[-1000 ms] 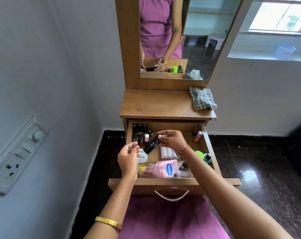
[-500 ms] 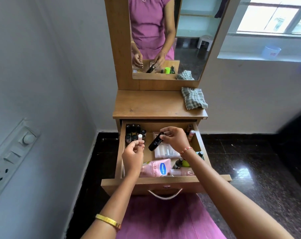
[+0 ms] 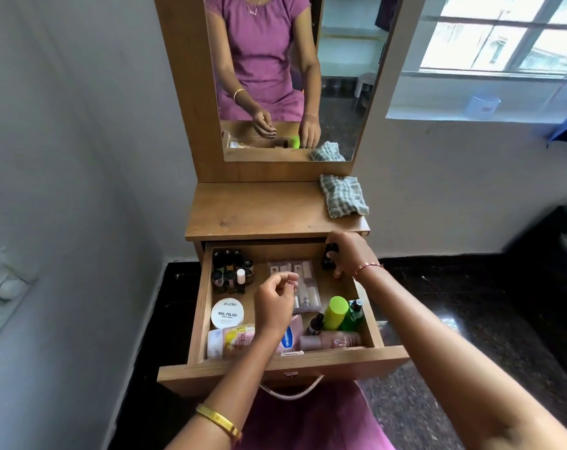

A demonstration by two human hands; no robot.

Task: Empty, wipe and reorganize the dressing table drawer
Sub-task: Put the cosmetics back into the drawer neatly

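The wooden drawer [image 3: 340,362] of the dressing table is pulled out and full of cosmetics. My right hand [image 3: 352,254] reaches into its back right corner and grips a black tube [image 3: 328,256] held upright there. Over the middle of the drawer my left hand [image 3: 275,303] hovers above a clear pouch [image 3: 303,277], fingers loosely curled, with nothing visible in it. Several nail polish bottles [image 3: 230,271] stand at the back left, a white-capped one among them. A folded checked cloth [image 3: 343,196] lies on the tabletop [image 3: 259,209] at the right.
Also in the drawer are a white nail polish tub [image 3: 227,313], a green bottle [image 3: 335,311], a pink lotion tube [image 3: 288,336] and a pink bottle lying flat [image 3: 331,341]. The mirror [image 3: 292,76] rises behind. A wall stands close on the left, with dark floor to the right.
My right hand carried the black tube from the drawer's middle to its back right corner. My left hand moved right from the nail polish bottles, and the white-capped bottle now stands among them.
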